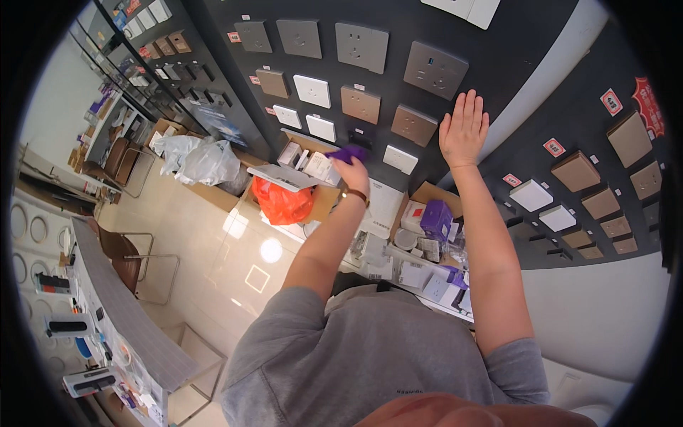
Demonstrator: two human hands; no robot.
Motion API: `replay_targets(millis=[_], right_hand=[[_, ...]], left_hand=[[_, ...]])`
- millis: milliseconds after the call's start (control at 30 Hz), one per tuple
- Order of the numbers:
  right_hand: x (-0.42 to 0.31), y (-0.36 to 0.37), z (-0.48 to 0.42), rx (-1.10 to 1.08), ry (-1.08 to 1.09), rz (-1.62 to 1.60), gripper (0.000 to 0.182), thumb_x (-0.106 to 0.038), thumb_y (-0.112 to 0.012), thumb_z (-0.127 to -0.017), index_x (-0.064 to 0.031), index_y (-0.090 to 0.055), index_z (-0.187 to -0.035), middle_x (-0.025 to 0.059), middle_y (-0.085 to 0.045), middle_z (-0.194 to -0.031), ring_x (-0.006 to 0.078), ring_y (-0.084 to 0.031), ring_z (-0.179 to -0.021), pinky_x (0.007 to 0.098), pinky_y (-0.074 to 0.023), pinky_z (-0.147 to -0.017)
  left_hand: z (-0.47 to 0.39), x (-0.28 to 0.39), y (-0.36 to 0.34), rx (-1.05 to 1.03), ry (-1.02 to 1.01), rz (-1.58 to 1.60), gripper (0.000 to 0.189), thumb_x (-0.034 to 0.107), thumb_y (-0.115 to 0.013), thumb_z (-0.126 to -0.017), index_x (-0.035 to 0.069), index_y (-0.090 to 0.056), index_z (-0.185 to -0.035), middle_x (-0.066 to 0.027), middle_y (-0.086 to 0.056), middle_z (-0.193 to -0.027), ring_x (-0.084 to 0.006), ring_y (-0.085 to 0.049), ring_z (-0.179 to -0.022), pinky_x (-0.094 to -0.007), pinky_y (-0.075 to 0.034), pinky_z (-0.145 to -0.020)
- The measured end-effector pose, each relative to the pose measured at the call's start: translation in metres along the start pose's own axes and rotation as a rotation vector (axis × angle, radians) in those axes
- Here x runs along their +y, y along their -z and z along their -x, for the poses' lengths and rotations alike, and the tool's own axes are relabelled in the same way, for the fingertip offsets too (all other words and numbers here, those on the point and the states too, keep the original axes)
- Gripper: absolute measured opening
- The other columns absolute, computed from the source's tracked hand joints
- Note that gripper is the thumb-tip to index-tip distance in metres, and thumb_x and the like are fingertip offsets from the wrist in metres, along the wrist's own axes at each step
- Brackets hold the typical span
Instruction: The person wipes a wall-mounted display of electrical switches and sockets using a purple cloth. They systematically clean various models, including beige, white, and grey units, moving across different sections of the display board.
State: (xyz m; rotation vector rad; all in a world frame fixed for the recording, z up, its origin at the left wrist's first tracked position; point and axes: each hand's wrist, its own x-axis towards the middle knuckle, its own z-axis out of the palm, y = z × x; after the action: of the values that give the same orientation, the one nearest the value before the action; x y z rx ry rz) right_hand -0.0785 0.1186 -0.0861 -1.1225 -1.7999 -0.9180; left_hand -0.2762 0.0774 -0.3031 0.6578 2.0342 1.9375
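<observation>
My left hand (353, 173) grips a purple cloth (349, 153), slightly blurred, low in front of the dark display panel (368, 80). A dark socket plate (360, 137) sits on the panel just beyond the cloth. Palm down and fingers stretched, my right hand (465, 131) lies flat against the panel and holds nothing. Beside its fingertips is a large grey socket plate with a blue port (436, 69). To its left sits a brown socket plate (414, 125), with a white socket plate (400, 159) below that.
Below the panel stand an open carton of small boxes (320, 166), an orange plastic bag (282, 202) and a purple box (436, 219). White plastic bags (205, 161) lie farther left. A pale column (555, 69) divides the panels at right. Brown chairs (120, 248) stand beside a counter (128, 315).
</observation>
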Motion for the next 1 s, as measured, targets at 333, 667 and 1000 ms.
replay_targets(millis=[333, 667, 1000], right_hand=[[-0.001, -0.004, 0.005, 0.000, -0.008, 0.044, 0.057, -0.026, -0.054, -0.086, -0.0067, -0.044, -0.139, 0.0103, -0.038, -0.148, 0.0255, -0.033, -0.139, 0.0416, -0.0215, -0.112], [0.007, -0.012, 0.014, 0.040, -0.037, 0.138, 0.059, -0.026, -0.053, -0.086, -0.0036, -0.042, -0.139, 0.0146, -0.036, -0.149, 0.0303, -0.031, -0.139, 0.0456, -0.0211, -0.113], [-0.021, 0.008, 0.010, 0.052, -0.140, 0.150, 0.059, -0.017, -0.049, -0.090, -0.0015, -0.031, -0.144, 0.0167, -0.028, -0.152, 0.0340, -0.025, -0.141, 0.0481, -0.0205, -0.114]], left_hand=[[-0.107, 0.056, 0.009, -0.048, -0.129, -0.066, 0.062, 0.000, -0.042, -0.086, 0.002, -0.028, -0.146, -0.0242, -0.020, -0.152, -0.0367, -0.023, -0.141, -0.0381, -0.020, -0.116], [-0.132, 0.018, 0.026, -0.223, 0.748, 0.592, 0.052, 0.001, -0.038, -0.087, 0.007, -0.039, -0.138, -0.0119, -0.055, -0.120, -0.0247, -0.058, -0.099, -0.0349, -0.049, -0.084], [-0.223, 0.055, 0.073, -0.356, 0.301, 0.498, 0.052, 0.002, -0.041, -0.087, 0.000, -0.037, -0.139, -0.0125, -0.053, -0.123, -0.0219, -0.055, -0.101, -0.0313, -0.044, -0.091]])
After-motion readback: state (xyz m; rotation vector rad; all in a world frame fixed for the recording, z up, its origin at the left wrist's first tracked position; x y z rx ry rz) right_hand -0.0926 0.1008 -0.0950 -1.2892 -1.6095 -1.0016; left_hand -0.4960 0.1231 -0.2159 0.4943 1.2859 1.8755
